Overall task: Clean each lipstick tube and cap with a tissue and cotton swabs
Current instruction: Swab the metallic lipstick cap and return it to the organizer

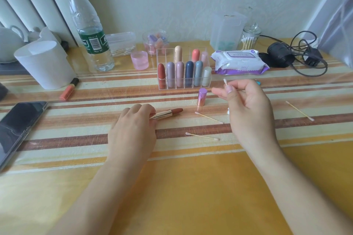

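My left hand [133, 126] grips the gold base of an open lipstick tube [168, 114], which lies low over the table with its brown-red bullet pointing right. Its pink-purple cap [202, 97] stands upright just beyond. My right hand [246, 105] pinches a cotton swab [225, 82] between thumb and fingers, its white tip pointing up. Three more swabs lie on the cloth: one [209, 117] near the cap, one [202, 136] closer to me, one [299, 111] at the right. A scrap of white tissue [228, 111] peeks out beside my right hand.
A clear organizer [184, 67] holds several capped lipsticks. Behind it are a wet-wipe pack [239, 62], a swab jar [250, 37], a pink cup [139, 60] and a water bottle [89, 28]. At the left are a white cup [45, 65], an orange lipstick [69, 89] and a phone [17, 128].
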